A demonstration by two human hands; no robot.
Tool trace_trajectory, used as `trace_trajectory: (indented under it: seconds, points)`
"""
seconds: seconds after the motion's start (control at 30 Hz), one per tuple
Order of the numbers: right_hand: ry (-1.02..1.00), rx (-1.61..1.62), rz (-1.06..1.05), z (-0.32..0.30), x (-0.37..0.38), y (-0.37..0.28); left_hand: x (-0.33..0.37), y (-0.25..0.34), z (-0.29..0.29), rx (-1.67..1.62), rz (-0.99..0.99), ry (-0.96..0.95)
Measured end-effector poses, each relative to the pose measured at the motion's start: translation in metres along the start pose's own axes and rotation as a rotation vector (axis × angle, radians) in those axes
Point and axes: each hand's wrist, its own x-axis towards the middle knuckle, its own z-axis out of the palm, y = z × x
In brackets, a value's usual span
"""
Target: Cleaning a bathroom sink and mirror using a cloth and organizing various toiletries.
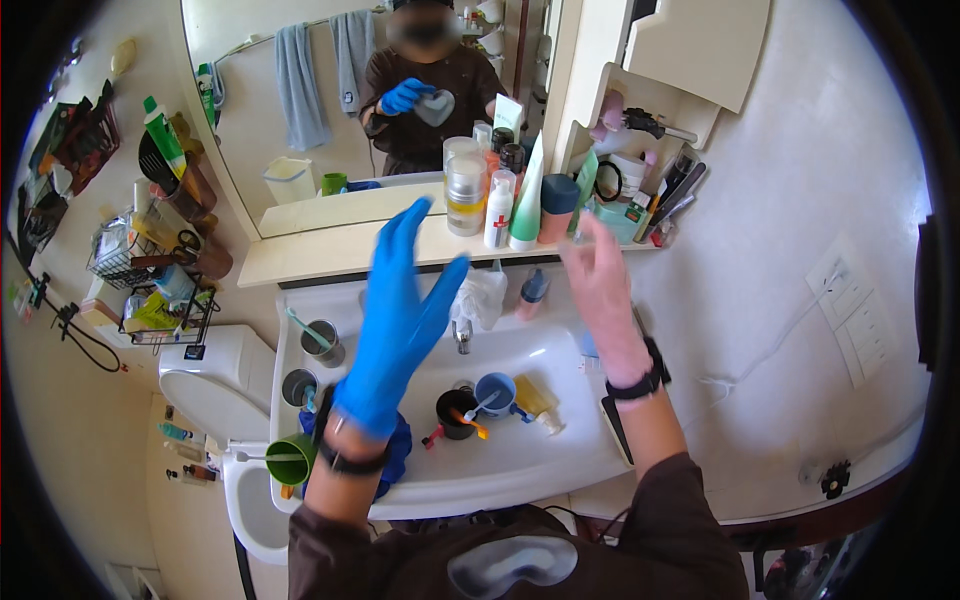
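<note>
My left hand (395,300), in a blue rubber glove, is raised over the left side of the sink, its fingers stretched and the thumb apart, with nothing in it. My bare right hand (602,285) is lifted in front of the shelf's right end, fingers apart and slightly blurred; I see nothing held in it. Nearest to it stand a salmon bottle with a dark cap (558,208) and a green-and-white tube (527,195). In the white sink (590,420) lie a black cup (455,412), a blue cup (495,394) with a toothbrush across it, and a yellowish bottle (535,398).
A mirror (290,190) rises behind the shelf (340,258), where several bottles stand. Two grey cups and a green cup (290,460) sit on the sink's left rim, near crumpled blue cloth or glove (397,455). A toilet (215,390) is at left, an open cabinet door (700,45) upper right.
</note>
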Motion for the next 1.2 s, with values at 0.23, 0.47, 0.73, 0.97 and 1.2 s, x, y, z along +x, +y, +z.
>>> trace_trajectory:
  seconds: [0.23, 0.47, 0.73, 0.97, 1.2]
  points:
    - [-0.167, -0.460, 0.125, 0.024, 0.087, -0.031, 0.069, -0.049, 0.105, 0.227, 0.025, -0.036]
    - [0.003, -0.431, -0.034, 0.027, 0.099, -0.008, 0.085, -0.043, 0.129, 0.308, -0.016, -0.088]
    - [-0.137, -0.233, -0.090, -0.042, 0.050, -0.027, 0.074, -0.042, 0.116, 0.219, -0.007, -0.006]
    - [-0.444, -0.411, 0.026, -0.039, -0.020, 0.022, 0.007, -0.004, 0.055, 0.197, 0.110, -0.102]
    - [-0.594, -0.433, 0.225, 0.012, -0.078, 0.111, -0.080, -0.080, 0.034, 0.361, -0.253, -0.351]
